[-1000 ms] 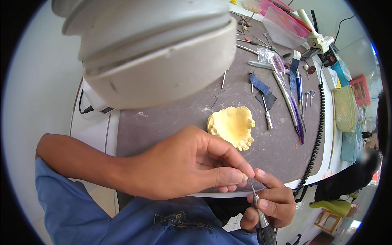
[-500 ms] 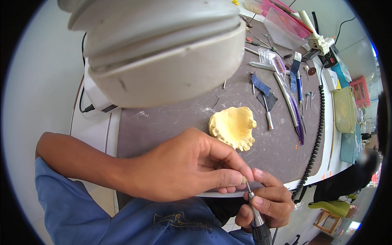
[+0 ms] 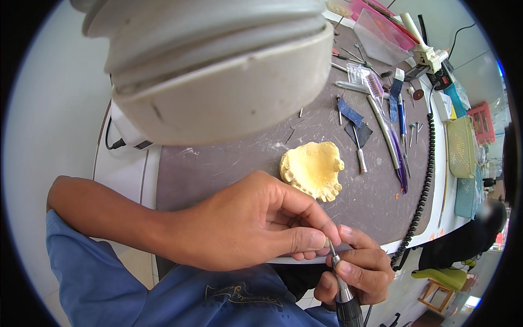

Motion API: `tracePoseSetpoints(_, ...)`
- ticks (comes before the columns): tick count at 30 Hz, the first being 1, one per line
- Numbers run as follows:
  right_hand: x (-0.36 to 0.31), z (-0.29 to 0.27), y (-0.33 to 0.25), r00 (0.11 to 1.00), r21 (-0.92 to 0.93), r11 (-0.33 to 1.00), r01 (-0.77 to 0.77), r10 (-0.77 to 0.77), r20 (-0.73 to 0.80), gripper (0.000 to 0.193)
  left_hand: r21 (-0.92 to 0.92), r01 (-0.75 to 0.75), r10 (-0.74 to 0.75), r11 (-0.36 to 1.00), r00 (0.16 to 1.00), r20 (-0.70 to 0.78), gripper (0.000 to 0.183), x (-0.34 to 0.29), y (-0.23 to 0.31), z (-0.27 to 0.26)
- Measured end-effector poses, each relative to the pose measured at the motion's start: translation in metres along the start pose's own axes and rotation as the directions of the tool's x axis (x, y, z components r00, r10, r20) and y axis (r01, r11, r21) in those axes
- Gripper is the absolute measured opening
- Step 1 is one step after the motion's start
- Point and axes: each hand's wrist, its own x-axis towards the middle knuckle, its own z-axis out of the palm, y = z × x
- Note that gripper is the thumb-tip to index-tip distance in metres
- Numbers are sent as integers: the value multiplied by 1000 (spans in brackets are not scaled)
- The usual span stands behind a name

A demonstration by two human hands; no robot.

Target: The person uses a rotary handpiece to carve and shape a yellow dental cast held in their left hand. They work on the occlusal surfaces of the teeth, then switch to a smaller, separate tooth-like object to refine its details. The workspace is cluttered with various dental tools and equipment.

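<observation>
I have the left hand [image 3: 248,224] pinching a tiny pale lump [image 3: 327,242]. The right hand [image 3: 366,267] grips a thin drill [image 3: 344,295], its tip [image 3: 332,248] right by the lump.

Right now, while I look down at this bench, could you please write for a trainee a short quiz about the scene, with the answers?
1. What does the left hand pinch between thumb and forefinger?
2. True or false: the right hand holds a pen-shaped handpiece.
3. Which thing rests on the brown mat, just beyond the hands?
A) a pink container
B) a yellow dental cast
C) a green chair

Key:
1. A small pale piece, mostly hidden by the fingers.
2. True.
3. B.
</observation>
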Motion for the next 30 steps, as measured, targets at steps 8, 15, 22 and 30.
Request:
tracePoseSetpoints(8,0,2,0,999,11,1000,-5,5,-49,35,1,-5,5,1000,1000,13,19,2,0,0)
tracePoseSetpoints(15,-7,3,-1,997,25,999,-41,43,-56,31,4,1,-1,1000,1000,-2,19,1,0,1)
tracePoseSetpoints(22,-2,0,-1,999,0,1000,-5,5,-39,35,-10,-1,1,1000,1000,10,19,0,1,2)
tracePoseSetpoints(30,1,1,-2,1000,-7,1000,-26,26,-14,37,-19,7,-7,1000,1000,8,20,1,0,1)
